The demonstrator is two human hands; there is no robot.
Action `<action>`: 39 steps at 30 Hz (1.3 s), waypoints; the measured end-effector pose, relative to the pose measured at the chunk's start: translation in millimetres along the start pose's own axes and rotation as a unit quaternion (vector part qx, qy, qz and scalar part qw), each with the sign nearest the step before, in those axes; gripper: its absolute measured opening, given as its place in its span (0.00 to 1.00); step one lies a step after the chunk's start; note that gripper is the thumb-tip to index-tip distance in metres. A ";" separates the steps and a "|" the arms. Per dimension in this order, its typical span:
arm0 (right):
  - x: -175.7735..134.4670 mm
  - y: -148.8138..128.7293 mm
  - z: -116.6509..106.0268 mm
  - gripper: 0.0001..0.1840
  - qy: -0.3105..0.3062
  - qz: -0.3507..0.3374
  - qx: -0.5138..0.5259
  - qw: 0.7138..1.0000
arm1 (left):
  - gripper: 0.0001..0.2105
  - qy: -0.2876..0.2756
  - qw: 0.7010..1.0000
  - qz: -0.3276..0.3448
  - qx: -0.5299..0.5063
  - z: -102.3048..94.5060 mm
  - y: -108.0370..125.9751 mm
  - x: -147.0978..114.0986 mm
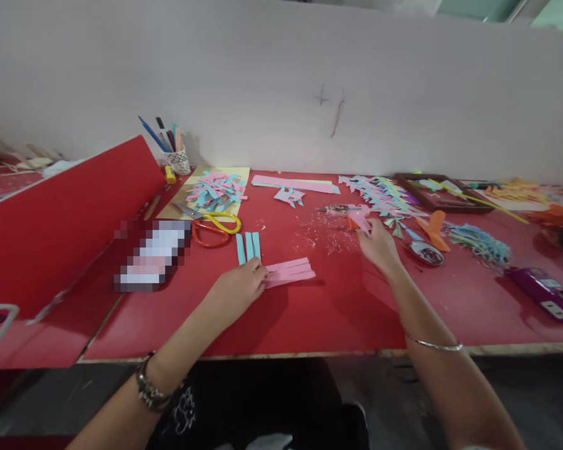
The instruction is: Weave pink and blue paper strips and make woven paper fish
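My left hand [242,281] is closed over the inner ends of several pink paper strips [291,272], which fan out to the right. Light-blue paper strips [249,247] stick out beyond its fingers; whether these are joined to the pink ones is hidden. To the right, my right hand [378,245] is wrapped round the handle of a pink glue gun [356,216]. Its nozzle points left, over the red tabletop [347,306], where glue scraps [323,234] are scattered. Scissors [216,226] with red and yellow handles lie behind my left hand.
Cut paper pieces [216,190] are heaped on a yellow sheet [239,177]. Long strips [293,184] lie by the wall. A blurred phone [157,253] and a raised red panel [70,219] are at left. On the right are a small dish [426,252], a dark tray [450,200] and a purple power strip [544,294].
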State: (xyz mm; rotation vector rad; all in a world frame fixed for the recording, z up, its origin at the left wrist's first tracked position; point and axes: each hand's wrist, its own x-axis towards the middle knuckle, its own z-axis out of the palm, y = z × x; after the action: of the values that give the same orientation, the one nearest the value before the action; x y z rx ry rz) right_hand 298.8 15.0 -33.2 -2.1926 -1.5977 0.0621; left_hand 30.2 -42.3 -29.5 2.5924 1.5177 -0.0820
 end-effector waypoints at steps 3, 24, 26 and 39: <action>-0.9 -0.7 -1.2 0.21 0.005 -0.005 0.004 1.000 | 0.09 0.031 0.998 -0.056 -0.017 4.4 4.4 -2.5; -4.3 -7.9 0.9 0.23 0.009 -0.013 0.007 1.000 | 0.17 0.116 0.960 -0.232 -0.104 22.9 -3.6 -25.7; -5.2 -8.4 1.9 0.23 0.015 -0.023 0.007 1.000 | 0.18 0.127 0.959 -0.232 -0.099 23.2 -4.4 -27.3; -17.1 -13.1 -2.6 0.28 0.052 -0.055 0.007 0.997 | 0.21 0.090 0.930 -0.238 -0.264 18.5 -13.6 -24.0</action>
State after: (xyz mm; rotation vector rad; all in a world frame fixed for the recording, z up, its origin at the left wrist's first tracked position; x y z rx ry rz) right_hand 282.0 1.7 -29.8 -2.0584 -1.6507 -0.0701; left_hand 7.0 -59.2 -46.3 1.8221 1.8822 0.4632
